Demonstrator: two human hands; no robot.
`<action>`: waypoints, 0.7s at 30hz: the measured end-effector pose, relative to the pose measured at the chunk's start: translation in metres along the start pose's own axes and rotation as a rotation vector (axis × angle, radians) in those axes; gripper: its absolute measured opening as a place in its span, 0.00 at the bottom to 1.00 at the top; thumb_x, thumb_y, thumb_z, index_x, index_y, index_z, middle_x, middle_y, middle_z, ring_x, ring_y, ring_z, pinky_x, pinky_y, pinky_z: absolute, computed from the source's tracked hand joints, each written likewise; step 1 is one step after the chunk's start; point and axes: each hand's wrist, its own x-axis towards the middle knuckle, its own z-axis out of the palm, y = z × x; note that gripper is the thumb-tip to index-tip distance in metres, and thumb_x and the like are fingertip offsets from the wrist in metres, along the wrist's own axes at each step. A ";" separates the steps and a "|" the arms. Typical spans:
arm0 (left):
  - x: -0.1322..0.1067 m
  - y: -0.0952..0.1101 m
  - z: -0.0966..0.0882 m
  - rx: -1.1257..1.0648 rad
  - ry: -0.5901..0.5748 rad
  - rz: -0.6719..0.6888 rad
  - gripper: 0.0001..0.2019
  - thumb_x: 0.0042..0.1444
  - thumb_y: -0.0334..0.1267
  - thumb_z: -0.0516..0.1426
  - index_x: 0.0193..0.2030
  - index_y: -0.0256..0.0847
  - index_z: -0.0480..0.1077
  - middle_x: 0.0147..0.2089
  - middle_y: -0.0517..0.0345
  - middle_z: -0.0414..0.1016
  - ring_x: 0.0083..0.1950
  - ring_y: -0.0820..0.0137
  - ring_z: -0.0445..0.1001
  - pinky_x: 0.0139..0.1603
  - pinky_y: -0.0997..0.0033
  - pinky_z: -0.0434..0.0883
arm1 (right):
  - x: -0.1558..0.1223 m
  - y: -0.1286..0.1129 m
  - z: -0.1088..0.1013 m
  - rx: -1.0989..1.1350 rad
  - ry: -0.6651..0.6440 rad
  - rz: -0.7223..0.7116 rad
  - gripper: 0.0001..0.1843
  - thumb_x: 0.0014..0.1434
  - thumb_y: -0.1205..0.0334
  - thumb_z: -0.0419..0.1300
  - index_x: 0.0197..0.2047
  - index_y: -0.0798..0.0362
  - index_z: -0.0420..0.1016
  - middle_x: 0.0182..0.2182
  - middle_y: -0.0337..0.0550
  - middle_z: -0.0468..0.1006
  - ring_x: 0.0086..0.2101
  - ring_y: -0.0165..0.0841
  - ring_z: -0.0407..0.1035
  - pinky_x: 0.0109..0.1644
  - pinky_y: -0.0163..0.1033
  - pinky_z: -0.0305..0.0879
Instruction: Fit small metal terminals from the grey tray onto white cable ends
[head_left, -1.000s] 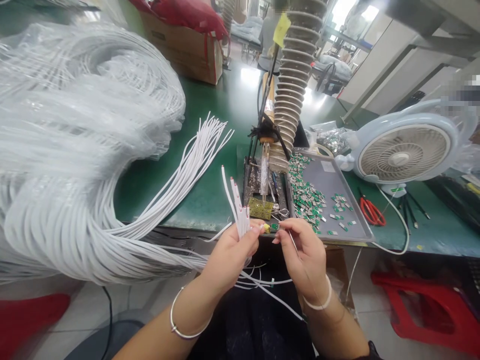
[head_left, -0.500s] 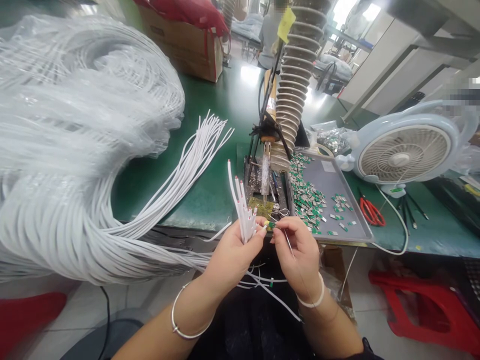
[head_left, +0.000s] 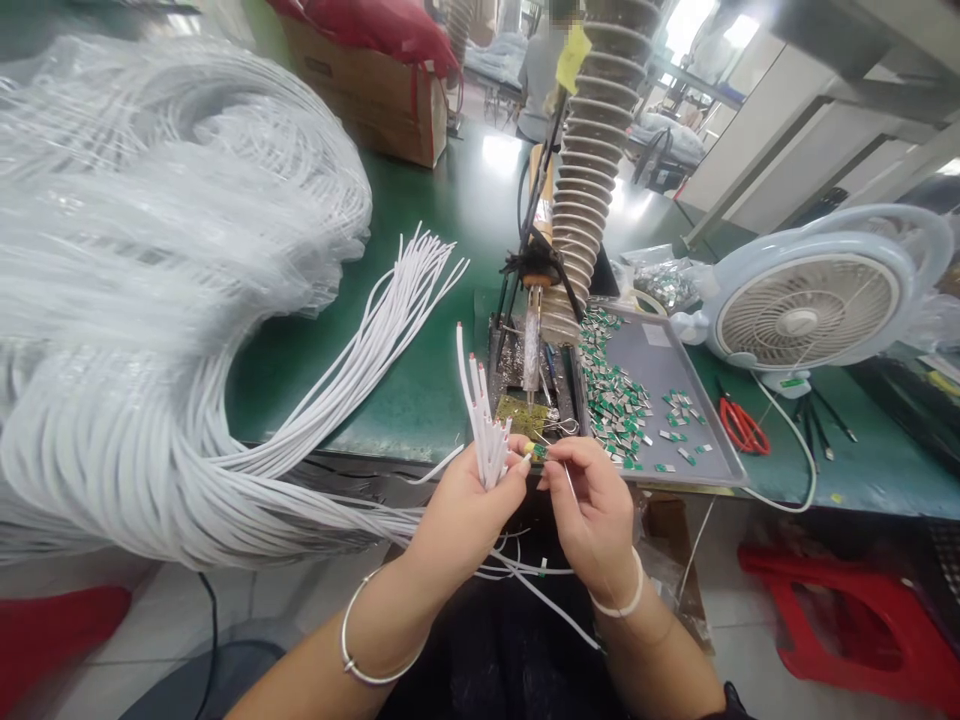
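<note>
My left hand (head_left: 466, 520) is closed around several white cables (head_left: 491, 445) whose reddish cut ends point up. At its thumb and fingertip is a small green circuit board (head_left: 538, 452) with a yellowish spot beside it. My right hand (head_left: 592, 510) is closed in a pinch on a thin solder wire (head_left: 571, 480), its fingertips at the board's right end. Just beyond both hands, a soldering iron (head_left: 532, 340) hangs tip down in a stand above a yellowish pad (head_left: 525, 415). Whether the right fingers also touch the board is hard to make out.
A large plastic-wrapped coil of white cables (head_left: 150, 420) fills the left side. To the right lies a grey tray (head_left: 660, 345) with many small green boards, then red-handled pliers (head_left: 742, 425) and a fan (head_left: 806, 310). A ribbed hose (head_left: 592, 170) hangs above the iron.
Both hands stay almost in place. The right hand has shifted very slightly left, and the solder wire in it stands a little steeper.
</note>
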 end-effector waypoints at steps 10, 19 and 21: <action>0.006 0.006 0.002 0.022 0.083 0.005 0.06 0.50 0.37 0.57 0.33 0.38 0.68 0.30 0.63 0.67 0.23 0.79 0.59 0.28 0.76 0.60 | -0.005 0.006 0.004 -0.096 0.159 -0.290 0.20 0.56 0.77 0.52 0.50 0.52 0.68 0.44 0.49 0.72 0.44 0.34 0.70 0.42 0.41 0.73; 0.007 0.008 0.003 0.019 0.073 0.013 0.04 0.52 0.37 0.56 0.34 0.40 0.69 0.33 0.64 0.69 0.28 0.78 0.63 0.34 0.77 0.61 | -0.003 0.005 0.004 -0.101 0.133 -0.305 0.19 0.56 0.78 0.51 0.49 0.55 0.69 0.44 0.50 0.74 0.46 0.35 0.70 0.48 0.43 0.71; 0.007 0.008 0.002 0.029 0.088 0.010 0.05 0.52 0.37 0.56 0.34 0.40 0.69 0.34 0.63 0.69 0.31 0.77 0.65 0.35 0.77 0.61 | -0.002 0.006 0.005 -0.098 0.136 -0.304 0.19 0.56 0.79 0.51 0.49 0.55 0.69 0.44 0.50 0.74 0.46 0.34 0.70 0.48 0.43 0.71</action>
